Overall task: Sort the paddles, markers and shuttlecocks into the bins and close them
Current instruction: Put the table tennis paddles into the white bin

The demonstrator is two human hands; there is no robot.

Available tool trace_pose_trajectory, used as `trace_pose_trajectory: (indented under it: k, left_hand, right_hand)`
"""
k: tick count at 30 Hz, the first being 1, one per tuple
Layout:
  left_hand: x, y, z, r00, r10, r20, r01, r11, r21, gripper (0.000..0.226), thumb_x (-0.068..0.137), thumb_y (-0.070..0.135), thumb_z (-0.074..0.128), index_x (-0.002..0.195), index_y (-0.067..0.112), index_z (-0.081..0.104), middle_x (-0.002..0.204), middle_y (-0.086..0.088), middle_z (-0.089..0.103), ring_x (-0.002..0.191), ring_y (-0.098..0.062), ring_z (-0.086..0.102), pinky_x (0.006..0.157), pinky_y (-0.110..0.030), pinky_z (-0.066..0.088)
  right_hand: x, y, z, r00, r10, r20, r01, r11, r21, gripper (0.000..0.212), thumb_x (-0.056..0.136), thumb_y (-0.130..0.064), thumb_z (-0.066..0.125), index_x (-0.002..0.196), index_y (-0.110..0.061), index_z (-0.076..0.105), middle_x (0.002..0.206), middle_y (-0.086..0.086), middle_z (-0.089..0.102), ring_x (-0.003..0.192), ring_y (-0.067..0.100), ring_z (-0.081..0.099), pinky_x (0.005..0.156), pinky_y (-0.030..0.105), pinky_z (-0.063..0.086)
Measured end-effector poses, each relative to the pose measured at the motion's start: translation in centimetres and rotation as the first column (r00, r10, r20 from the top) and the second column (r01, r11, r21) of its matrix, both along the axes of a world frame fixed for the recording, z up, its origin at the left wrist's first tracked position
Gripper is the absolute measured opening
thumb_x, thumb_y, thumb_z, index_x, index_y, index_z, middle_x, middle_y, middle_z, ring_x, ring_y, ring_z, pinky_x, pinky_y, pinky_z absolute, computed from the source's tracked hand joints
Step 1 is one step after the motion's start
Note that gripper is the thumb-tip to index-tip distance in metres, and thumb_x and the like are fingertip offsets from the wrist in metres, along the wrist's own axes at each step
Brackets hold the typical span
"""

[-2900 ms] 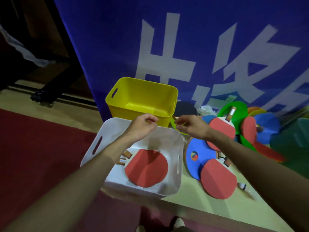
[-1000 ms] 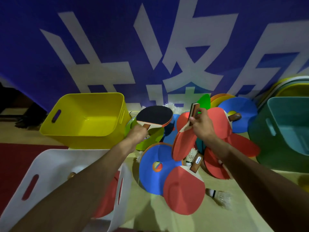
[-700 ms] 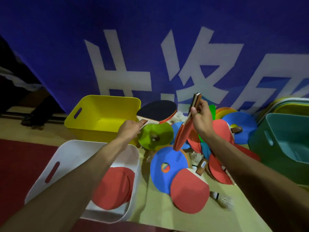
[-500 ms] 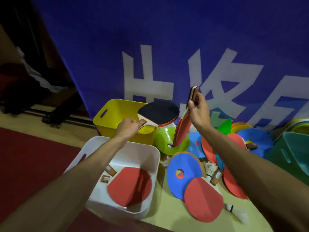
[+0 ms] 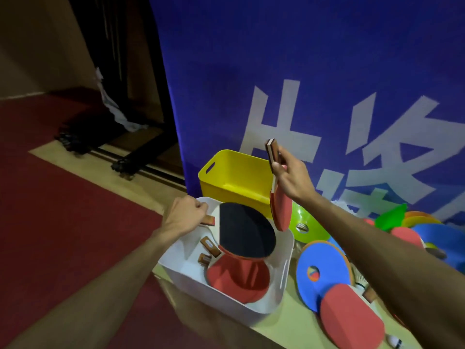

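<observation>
So, the black-rubber wooden paddle (image 5: 245,230) is lying flat over the white plastic bin (image 5: 286,268), and my left hand (image 5: 185,217) is curled tight round its handle at the bin's far-left corner. Under it in the bin are red-faced paddles (image 5: 239,278), handles pointing left; I can't tell if the black one touches them. My right hand (image 5: 289,177) is up higher, fingers and thumb pinching the handle of a red-rubber paddle (image 5: 280,210) that hangs blade-down above the bin's far-right corner. Just behind sits a yellow plastic bin (image 5: 234,177). Off to the right on the floor there's a lime-green disc marker (image 5: 304,227), a blue round paddle (image 5: 322,268) and a big red paddle (image 5: 352,316) overlapping it. A blue banner with white characters (image 5: 302,71) stands at the back.
</observation>
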State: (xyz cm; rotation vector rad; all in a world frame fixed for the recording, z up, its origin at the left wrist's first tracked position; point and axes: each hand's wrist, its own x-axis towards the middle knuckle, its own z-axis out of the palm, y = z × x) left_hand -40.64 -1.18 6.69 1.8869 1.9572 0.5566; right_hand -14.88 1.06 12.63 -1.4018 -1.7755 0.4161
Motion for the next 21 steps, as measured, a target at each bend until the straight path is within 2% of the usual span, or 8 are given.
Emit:
trace_pose_trajectory:
  k: [2, 5, 7, 9, 12, 14, 17, 21]
  left_hand:
    - [0.0, -0.1, -1.4, 0.999, -0.03, -0.011, 0.029, 0.997, -0.066, 0.04, 0.088, 0.029, 0.047, 0.055, 0.007, 0.055, 0.061, -0.012, 0.057, 0.065, -0.029, 0.056, 0.057, -0.033, 0.038]
    - [0.3, 0.2, -3.7, 0.995, -0.096, 0.011, 0.097, 0.976, -0.197, 0.039, 0.089, 0.03, 0.043, 0.055, 0.013, 0.05, 0.066, -0.01, 0.057, 0.068, -0.027, 0.054, 0.059, -0.032, 0.037]
    - [0.5, 0.5, -4.9, 0.992, -0.125, 0.024, 0.126, 0.952, -0.279, 0.036, 0.088, 0.034, 0.041, 0.061, 0.014, 0.053, 0.069, -0.01, 0.059, 0.072, -0.027, 0.057, 0.066, -0.036, 0.042]
    - [0.7, 1.1, -6.2, 0.982, -0.176, 0.07, 0.189, 0.912, -0.363, 0.034, 0.087, 0.033, 0.038, 0.067, 0.012, 0.056, 0.074, -0.011, 0.062, 0.075, -0.027, 0.059, 0.066, -0.036, 0.043]
    - [1.3, 1.8, -8.0, 0.947, -0.32, -0.01, 0.277, 0.835, -0.476, 0.028, 0.095, 0.021, 0.041, 0.092, 0.006, 0.065, 0.096, -0.011, 0.064, 0.09, -0.028, 0.058, 0.062, -0.025, 0.038]
    - [1.4, 2.4, -9.1, 0.928, -0.368, -0.063, 0.297, 0.829, -0.474, 0.026, 0.094, 0.019, 0.044, 0.095, 0.003, 0.065, 0.102, -0.015, 0.063, 0.091, -0.029, 0.058, 0.071, -0.03, 0.04]
    - [1.6, 3.0, -10.8, 0.868, -0.484, -0.111, 0.34, 0.742, -0.577, 0.031, 0.089, 0.038, 0.056, 0.082, 0.008, 0.06, 0.095, -0.015, 0.064, 0.083, -0.026, 0.058, 0.069, -0.032, 0.042]
    - [1.7, 3.2, -12.2, 0.791, -0.605, -0.087, 0.419, 0.64, -0.644, 0.053, 0.081, 0.057, 0.058, 0.085, 0.004, 0.065, 0.096, -0.015, 0.065, 0.09, -0.029, 0.062, 0.071, -0.031, 0.043]
  right_hand:
    - [-1.0, -0.3, -0.4, 0.998, 0.042, 0.047, -0.041, 0.999, -0.017, 0.028, 0.095, -0.012, 0.049, 0.123, -0.011, 0.052, 0.11, 0.009, 0.061, 0.096, 0.025, 0.055, 0.086, 0.045, 0.047]
    - [-2.0, -1.1, -0.7, 0.992, 0.108, 0.058, -0.107, 0.994, -0.025, 0.036, 0.095, -0.013, 0.049, 0.13, -0.013, 0.049, 0.12, 0.005, 0.06, 0.105, 0.017, 0.053, 0.089, 0.033, 0.043]
    - [-2.2, -1.6, -0.8, 0.99, 0.121, 0.071, -0.118, 0.992, -0.039, 0.039, 0.093, -0.015, 0.049, 0.132, -0.012, 0.048, 0.121, 0.005, 0.06, 0.106, 0.019, 0.053, 0.089, 0.035, 0.043]
    - [-2.3, -1.9, -1.2, 0.994, 0.091, 0.065, -0.086, 0.994, -0.065, 0.036, 0.093, -0.012, 0.051, 0.129, -0.01, 0.049, 0.115, 0.008, 0.061, 0.103, 0.023, 0.055, 0.088, 0.04, 0.045]
    - [-2.2, -2.3, -2.0, 1.0, 0.03, 0.005, -0.029, 0.993, -0.117, 0.03, 0.094, -0.008, 0.052, 0.124, -0.008, 0.052, 0.108, 0.009, 0.062, 0.1, 0.026, 0.057, 0.089, 0.041, 0.045]
    - [-2.3, -2.6, -2.5, 1.0, 0.005, -0.024, -0.009, 0.988, -0.153, 0.029, 0.094, -0.008, 0.053, 0.123, -0.009, 0.052, 0.106, 0.006, 0.062, 0.101, 0.025, 0.058, 0.091, 0.041, 0.046]
    - [-2.7, -2.9, -3.9, 0.999, -0.006, -0.032, -0.001, 0.976, -0.218, 0.036, 0.094, -0.008, 0.052, 0.13, -0.013, 0.049, 0.107, 0.003, 0.061, 0.103, 0.023, 0.058, 0.094, 0.044, 0.047]
    - [-3.1, -3.5, -5.8, 1.0, -0.004, -0.028, -0.005, 0.956, -0.294, 0.039, 0.093, -0.008, 0.052, 0.131, -0.016, 0.048, 0.111, 0.007, 0.063, 0.104, 0.025, 0.058, 0.095, 0.045, 0.046]
